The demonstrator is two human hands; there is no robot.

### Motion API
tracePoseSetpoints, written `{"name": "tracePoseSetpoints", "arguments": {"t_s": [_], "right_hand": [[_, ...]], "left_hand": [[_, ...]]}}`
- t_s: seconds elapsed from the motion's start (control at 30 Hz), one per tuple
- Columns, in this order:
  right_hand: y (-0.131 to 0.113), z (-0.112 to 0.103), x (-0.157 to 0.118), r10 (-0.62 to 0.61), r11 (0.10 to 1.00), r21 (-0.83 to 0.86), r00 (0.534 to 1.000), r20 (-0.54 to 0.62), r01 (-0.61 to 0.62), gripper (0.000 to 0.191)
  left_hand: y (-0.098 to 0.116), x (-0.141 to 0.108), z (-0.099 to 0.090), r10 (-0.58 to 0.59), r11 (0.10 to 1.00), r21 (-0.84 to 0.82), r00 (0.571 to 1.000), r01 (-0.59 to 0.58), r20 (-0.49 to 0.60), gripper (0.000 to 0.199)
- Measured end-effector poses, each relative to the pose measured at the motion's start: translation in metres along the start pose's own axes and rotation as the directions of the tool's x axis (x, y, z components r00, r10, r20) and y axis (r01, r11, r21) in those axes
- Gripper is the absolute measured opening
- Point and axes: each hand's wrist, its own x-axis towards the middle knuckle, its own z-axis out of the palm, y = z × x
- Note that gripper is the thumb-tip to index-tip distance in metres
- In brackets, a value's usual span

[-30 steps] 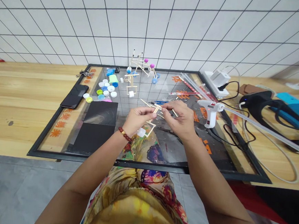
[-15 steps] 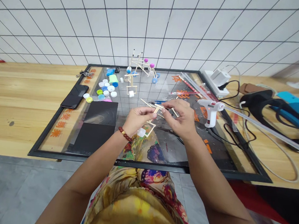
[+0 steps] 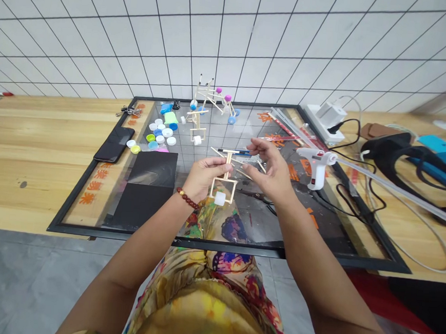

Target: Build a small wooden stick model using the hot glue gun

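Between its thumb and fingers my left hand (image 3: 205, 177) pinches a small frame of thin wooden sticks (image 3: 225, 180). The frame has a narrow stem, a square lower part and a white cylinder-shaped piece (image 3: 220, 198) at its bottom. To the right, my right hand (image 3: 271, 170) is apart from the frame, its thumb and fingers spread with nothing between them. Blue and black pens (image 3: 234, 152) and loose sticks lie just beyond the hands. Scissors (image 3: 257, 195) with dark blades rest below my right hand, partly hidden by it.
A white glue gun (image 3: 315, 166) stands at the right, its cord trailing. Bottle caps (image 3: 162, 131), a phone (image 3: 114, 144) and black sheets (image 3: 146, 192) lie at the left. Stick models (image 3: 199, 119) stand at the back. A power strip (image 3: 322, 123) is at the far right.
My right hand has let go of the stick frame and opened, moving slightly up and right. In my left hand the frame has turned upright, its square part now facing me.
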Motion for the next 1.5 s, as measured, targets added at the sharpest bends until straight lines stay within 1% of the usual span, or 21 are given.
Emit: {"name": "tracePoseSetpoints", "arguments": {"t_s": [0.1,0.13,0.2,0.27,0.33,0.5,0.67,0.8,0.97,1.2,1.5], "right_hand": [[0.007,0.008,-0.002,0.167,0.975,0.147,0.986,0.023,-0.169,0.044],[0.007,0.01,-0.003,0.197,0.96,0.193,0.979,0.043,-0.202,0.043],[0.005,0.013,-0.003,0.213,0.938,0.266,0.975,0.059,-0.221,0.042],[0.001,0.013,-0.003,0.193,0.931,0.306,0.98,0.046,-0.197,0.044],[-0.004,0.012,-0.002,0.159,0.936,0.315,0.987,0.014,-0.156,0.043],[-0.008,0.009,-0.002,0.12,0.964,0.246,0.991,-0.066,-0.1,0.035],[-0.01,0.01,-0.004,0.1,0.982,0.168,0.992,-0.076,-0.086,0.025],[-0.014,0.011,-0.004,0.075,0.988,0.138,0.994,-0.085,-0.063,0.015],[-0.018,0.009,-0.003,0.048,0.995,0.088,0.992,-0.116,-0.038,0.009],[-0.02,0.007,-0.002,-0.017,0.999,0.05,0.994,-0.106,0.022,0.006],[-0.021,0.004,0.001,-0.039,0.998,0.048,0.998,-0.048,0.041,0.007]], "left_hand": [[0.001,0.001,-0.001,0.067,0.998,-0.003,0.997,-0.067,-0.027,0.038],[0.002,0.001,-0.002,0.1,0.995,0.01,0.995,-0.1,-0.025,0.038],[0.002,0.001,-0.002,0.167,0.985,0.047,0.986,-0.167,-0.009,0.036],[0.002,0.0,-0.002,0.212,0.974,0.078,0.977,-0.213,0.018,0.033],[0.001,0.0,-0.001,0.221,0.969,0.096,0.974,-0.225,0.051,0.031],[-0.003,0.001,0.0,0.203,0.974,0.085,0.976,-0.21,0.08,0.031],[-0.004,0.0,0.001,0.173,0.978,0.098,0.98,-0.183,0.099,0.03],[-0.004,-0.001,0.002,0.176,0.977,0.1,0.977,-0.188,0.12,0.029],[-0.006,0.0,0.002,0.148,0.984,0.086,0.983,-0.158,0.112,0.03],[-0.005,-0.001,0.002,0.128,0.986,0.092,0.985,-0.139,0.118,0.03],[-0.002,-0.004,0.005,0.109,0.989,0.09,0.99,-0.117,0.091,0.034]]}}
